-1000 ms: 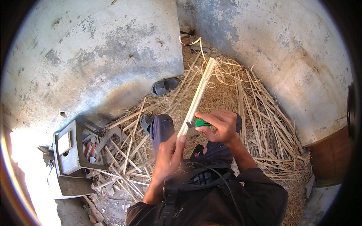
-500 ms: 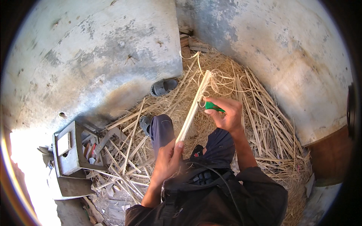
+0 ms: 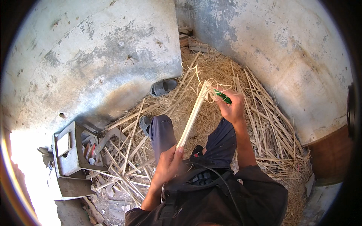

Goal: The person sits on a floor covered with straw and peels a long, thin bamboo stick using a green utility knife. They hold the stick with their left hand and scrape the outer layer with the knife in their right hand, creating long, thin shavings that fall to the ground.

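Note:
My left hand [image 3: 170, 162] grips the near end of a long pale cane stick [image 3: 193, 114] that slants up and away to the right. At the stick's far end my right hand [image 3: 232, 107] holds a green-handled tool [image 3: 222, 96] against it, where thin pale shavings [image 3: 209, 85] curl off the tip. My knees in dark trousers [image 3: 163, 131] lie under the stick.
Split cane strips and shavings [image 3: 264, 124] cover the ground between two grey concrete walls [image 3: 94, 56]. A grey sandal [image 3: 163, 87] lies by the left wall, another on my foot [image 3: 144, 124]. A grey metal box with tools [image 3: 69, 150] stands at the left.
My right hand has slid the green tool up the stick from near its middle to the far tip. Curled shavings now hang at that end. The left hand keeps its hold.

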The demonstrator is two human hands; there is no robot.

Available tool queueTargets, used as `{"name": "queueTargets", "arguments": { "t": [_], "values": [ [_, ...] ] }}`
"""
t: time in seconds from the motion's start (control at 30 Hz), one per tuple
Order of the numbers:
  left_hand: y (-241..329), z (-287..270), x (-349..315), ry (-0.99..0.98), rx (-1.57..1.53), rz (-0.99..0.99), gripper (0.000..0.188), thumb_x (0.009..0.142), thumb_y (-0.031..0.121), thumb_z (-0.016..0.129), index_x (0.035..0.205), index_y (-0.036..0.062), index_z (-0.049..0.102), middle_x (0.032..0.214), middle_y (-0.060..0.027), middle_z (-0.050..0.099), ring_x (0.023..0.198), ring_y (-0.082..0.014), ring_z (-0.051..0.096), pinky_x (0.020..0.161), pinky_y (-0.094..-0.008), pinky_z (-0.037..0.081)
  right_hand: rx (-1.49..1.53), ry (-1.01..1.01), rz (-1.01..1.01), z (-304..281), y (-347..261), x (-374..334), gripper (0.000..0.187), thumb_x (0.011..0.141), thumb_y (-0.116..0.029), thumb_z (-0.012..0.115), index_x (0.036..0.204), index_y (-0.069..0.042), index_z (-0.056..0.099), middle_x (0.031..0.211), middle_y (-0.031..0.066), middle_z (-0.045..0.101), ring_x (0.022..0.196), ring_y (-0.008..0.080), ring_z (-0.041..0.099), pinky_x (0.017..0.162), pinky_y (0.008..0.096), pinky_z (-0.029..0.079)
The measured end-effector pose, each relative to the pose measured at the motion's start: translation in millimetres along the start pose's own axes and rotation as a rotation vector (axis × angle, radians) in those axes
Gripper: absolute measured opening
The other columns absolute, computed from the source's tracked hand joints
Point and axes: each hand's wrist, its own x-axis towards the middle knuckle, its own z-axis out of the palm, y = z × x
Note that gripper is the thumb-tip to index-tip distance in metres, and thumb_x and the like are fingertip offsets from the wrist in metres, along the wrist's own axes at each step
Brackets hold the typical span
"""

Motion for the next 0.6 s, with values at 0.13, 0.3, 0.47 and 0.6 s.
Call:
{"name": "queueTargets", "arguments": {
  "t": [0.13,0.3,0.47,0.6],
  "values": [
    [5.0,-4.5,2.2,-0.046,-0.126,-0.113,0.042,0.116,0.033,0.05,0.089,0.0029,0.06,0.069,0.0039,0.046,0.065,-0.0075,0.041,0.058,-0.0297,0.037,0.574,-0.2,0.33,1.0,6.1,-2.7,0.041,0.105,-0.037,0.071,0.126,-0.002,0.077,0.07,-0.0053,0.056,0.059,0.0055,0.042,0.054,0.0274,0.032],
    [7.5,-7.8,11.1,-0.053,-0.043,-0.036,0.044,0.117,0.036,0.046,0.089,0.0045,0.059,0.071,0.0041,0.046,0.066,-0.0065,0.041,0.06,-0.0269,0.034,0.441,-0.055,0.209,15.2,-10.7,-15.2,0.047,0.107,-0.042,0.064,0.124,0.001,0.075,0.074,-0.0017,0.058,0.064,0.0063,0.048,0.058,0.0258,0.036],
    [23.0,-7.9,17.8,-0.062,-0.131,-0.035,0.044,0.117,0.036,0.045,0.09,0.004,0.057,0.069,0.0036,0.042,0.065,-0.0075,0.036,0.058,-0.0279,0.03,0.27,-0.114,-0.061,27.8,-39.0,-31.6,0.036,0.101,-0.036,0.073,0.113,-0.002,0.077,0.094,0.0116,0.079,0.074,0.0166,0.075,0.065,0.0321,0.057],
    [29.5,-5.1,22.6,-0.07,-0.145,0.029,0.043,0.118,0.035,0.044,0.091,0.0034,0.056,0.069,0.0034,0.04,0.064,-0.0079,0.035,0.058,-0.0287,0.029,0.182,-0.159,-0.173,31.1,-46.6,-42.5,0.032,0.094,-0.036,0.081,0.101,-0.004,0.077,0.087,0.0096,0.077,0.07,0.0246,0.075,0.061,0.0351,0.057]
  ]
}}
